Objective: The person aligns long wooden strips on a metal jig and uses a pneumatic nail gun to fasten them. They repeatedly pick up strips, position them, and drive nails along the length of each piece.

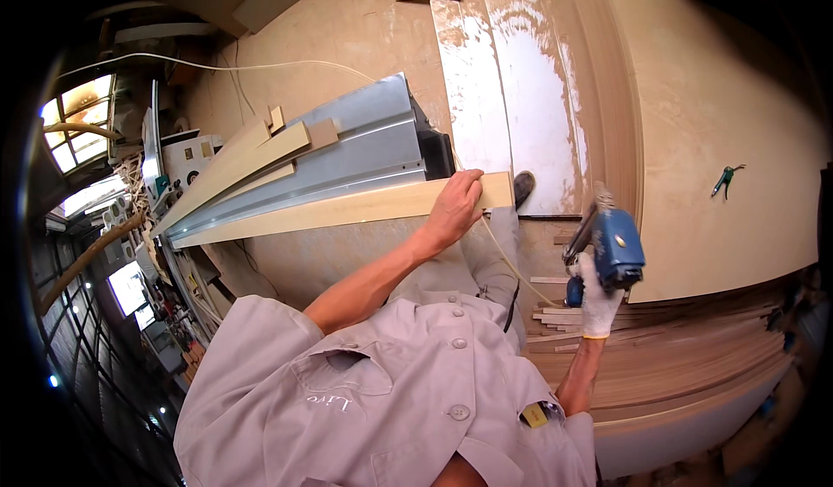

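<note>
My bare left hand (pixel 453 206) is closed over the near end of a long pale wooden board (pixel 347 213), fingers curled across its top edge. The board runs leftward along the side of a grey metal machine table (pixel 364 140). Off to the right, my right hand (pixel 599 303), in a white knitted glove, is wrapped round the handle of a blue nail gun (pixel 619 246), held up apart from the board. A thin pale hose (pixel 508 257) passes below the board toward the gun's handle end.
Loose wooden strips (pixel 278 144) lie on the metal table. At right, a large plywood sheet (pixel 720 79) on a stack carries green-handled pliers (pixel 727 180). Thin wood strips (pixel 564 318) stick out beneath it. Glossy white panels (pixel 542 157) lie beyond my shoe (pixel 523 188).
</note>
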A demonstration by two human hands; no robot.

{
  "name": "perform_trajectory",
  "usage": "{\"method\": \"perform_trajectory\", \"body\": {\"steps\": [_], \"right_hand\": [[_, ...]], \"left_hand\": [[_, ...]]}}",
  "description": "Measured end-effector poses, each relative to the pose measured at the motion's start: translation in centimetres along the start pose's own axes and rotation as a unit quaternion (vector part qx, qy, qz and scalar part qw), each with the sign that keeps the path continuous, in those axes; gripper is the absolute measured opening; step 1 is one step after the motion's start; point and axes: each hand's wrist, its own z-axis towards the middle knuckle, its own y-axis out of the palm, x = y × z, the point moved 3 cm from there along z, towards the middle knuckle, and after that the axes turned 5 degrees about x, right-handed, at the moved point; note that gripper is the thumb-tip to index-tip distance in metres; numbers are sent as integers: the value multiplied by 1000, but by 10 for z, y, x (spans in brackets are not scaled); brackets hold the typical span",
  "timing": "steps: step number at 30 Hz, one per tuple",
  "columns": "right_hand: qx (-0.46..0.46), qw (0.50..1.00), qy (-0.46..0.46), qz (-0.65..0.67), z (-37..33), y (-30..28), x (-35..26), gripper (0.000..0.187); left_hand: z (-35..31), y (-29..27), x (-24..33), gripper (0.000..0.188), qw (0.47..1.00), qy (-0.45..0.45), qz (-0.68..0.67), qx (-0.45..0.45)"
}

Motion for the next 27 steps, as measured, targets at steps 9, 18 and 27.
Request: {"method": "perform_trajectory", "body": {"steps": [9,18,27], "right_hand": [[-86,914,4,-397,61,85,32,37],[-132,918,33,-373,63,112,53,31],[-118,905,-2,-410,63,113,50,30]], "left_hand": [[0,1,-6,44,999,-9,-25,25],[0,9,-9,41,999,2,-11,48],[5,6,-2,29,997,4,-5,70]]}}
